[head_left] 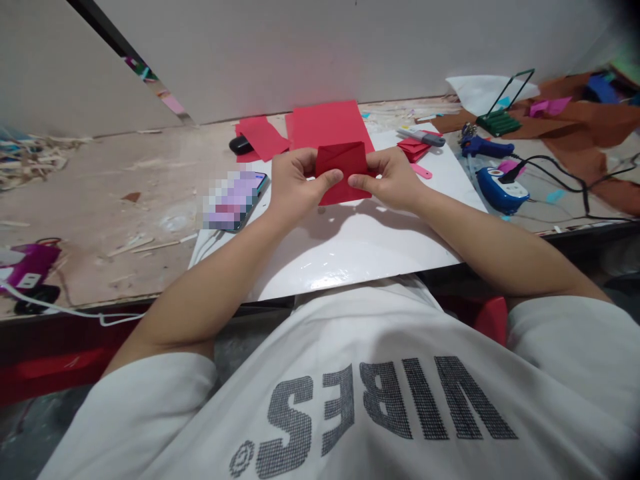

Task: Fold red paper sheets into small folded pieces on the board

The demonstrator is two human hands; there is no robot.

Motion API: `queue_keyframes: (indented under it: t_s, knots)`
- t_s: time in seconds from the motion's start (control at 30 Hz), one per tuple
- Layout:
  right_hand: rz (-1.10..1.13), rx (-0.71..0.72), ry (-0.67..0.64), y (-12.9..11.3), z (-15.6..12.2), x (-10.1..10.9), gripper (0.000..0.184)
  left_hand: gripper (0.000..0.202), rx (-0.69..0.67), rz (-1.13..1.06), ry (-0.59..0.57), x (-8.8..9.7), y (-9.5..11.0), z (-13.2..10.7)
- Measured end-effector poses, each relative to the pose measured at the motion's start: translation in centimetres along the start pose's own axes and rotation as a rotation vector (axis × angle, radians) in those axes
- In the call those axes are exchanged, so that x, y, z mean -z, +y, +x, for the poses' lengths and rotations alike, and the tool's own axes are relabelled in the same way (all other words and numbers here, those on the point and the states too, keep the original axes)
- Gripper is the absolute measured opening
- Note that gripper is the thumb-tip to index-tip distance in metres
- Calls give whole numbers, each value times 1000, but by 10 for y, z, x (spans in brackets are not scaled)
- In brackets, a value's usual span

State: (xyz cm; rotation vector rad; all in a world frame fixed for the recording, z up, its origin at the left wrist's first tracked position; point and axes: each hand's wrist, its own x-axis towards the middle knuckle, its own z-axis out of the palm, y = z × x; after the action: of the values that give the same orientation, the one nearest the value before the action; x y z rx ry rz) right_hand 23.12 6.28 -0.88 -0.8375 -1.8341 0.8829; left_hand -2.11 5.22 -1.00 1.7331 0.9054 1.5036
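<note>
A folded piece of red paper [343, 170] is held up between both hands over a glossy white board [350, 253]. My left hand [295, 183] pinches its left edge, thumb pressed on the front. At the right edge my right hand [390, 177] grips it the same way, thumb pointing inward. Fold lines run diagonally across the top of the paper. Behind it a flat red sheet [327, 123] lies on the board's far end.
A phone [235, 200] lies left of my hands. Right of them are folded red pieces [414, 148], a utility knife [423, 137], blue glue guns [493, 170] with cables and a green rack [499, 121]. More red paper [260, 137] and wood scraps [30, 157] sit left.
</note>
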Motion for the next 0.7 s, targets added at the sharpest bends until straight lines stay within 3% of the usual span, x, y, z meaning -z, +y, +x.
queue_keyframes:
  t_s: [0.2,0.43,0.57,0.7]
  knots:
    - [37,89,179,1,-2,4,64,66,-27,-15,76,4,-12,4]
    - [21,138,80,-4,-4,-2,57,70,-17,-37,51,-3,-6,-3]
    - [27,107,115,-2,-3,-8,48,68,-43,-2,83,-9,0,-8]
    - [68,56,157,-2,2,-7,52,65,-19,-26,59,-12,2,-12]
